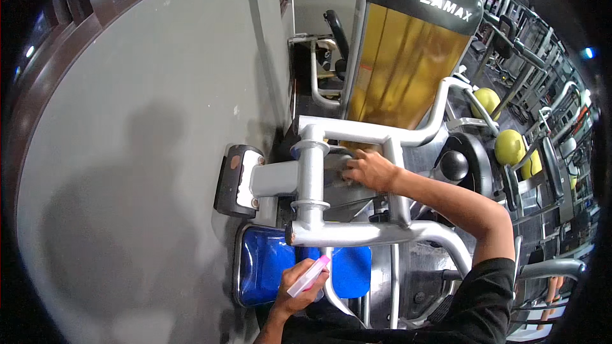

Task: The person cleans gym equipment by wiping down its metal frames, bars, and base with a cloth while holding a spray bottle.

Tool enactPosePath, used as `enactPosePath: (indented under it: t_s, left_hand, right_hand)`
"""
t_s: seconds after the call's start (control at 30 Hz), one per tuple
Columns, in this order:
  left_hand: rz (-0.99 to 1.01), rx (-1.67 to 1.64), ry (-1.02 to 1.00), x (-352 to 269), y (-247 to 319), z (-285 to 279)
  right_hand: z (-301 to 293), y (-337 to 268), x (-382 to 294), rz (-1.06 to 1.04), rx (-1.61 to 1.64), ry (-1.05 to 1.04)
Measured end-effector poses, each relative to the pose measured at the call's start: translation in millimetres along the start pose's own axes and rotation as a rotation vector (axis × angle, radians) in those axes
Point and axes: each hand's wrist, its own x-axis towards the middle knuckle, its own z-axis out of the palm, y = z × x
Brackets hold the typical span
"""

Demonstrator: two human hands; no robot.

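My left hand (299, 286) is closed around a pink-and-white plastic spray bottle (308, 277), seen from above; its lower part is hidden by my hand. Beneath it shows the blue padded seat (265, 263) of a weight machine. Over the top of the silver tubular frame (354, 234), my right arm reaches across to the far side. My right hand (373, 169) is between the frame's bars, near a grey surface (337, 172) lower down. Its fingers are bent and slightly blurred, and whether they hold anything is unclear.
A grey wall (143, 71) stands close on the left. Ahead rises the machine's weight-stack cover (406, 57) with a yellow panel. A black-and-white end block (239, 180) juts toward the wall. Yellow balls (509, 147) and other gym machines (550, 162) fill the right side.
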Motion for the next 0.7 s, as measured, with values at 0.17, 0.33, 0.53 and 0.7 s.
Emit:
enactPosePath:
  t_s: [0.17,0.33,0.53,0.7]
  left_hand:
    - [-0.019,-0.030,-0.011,3.2,1.4,0.6]
    - [-0.009,-0.030,-0.026,0.3,-7.3,7.8]
    - [0.018,-0.035,-0.062,-0.5,-5.6,20.7]
    - [0.000,0.005,-0.085,-8.2,-11.8,21.6]
  right_hand:
    - [-47.1,-15.1,-37.7,-0.063,0.296,-0.238]
    - [-51.4,-9.1,-70.4,0.381,0.338,-0.102]
    - [-2.2,38.2,-54.6,0.590,0.025,0.358]
    - [5.2,2.7,-75.1,0.697,0.259,0.477]
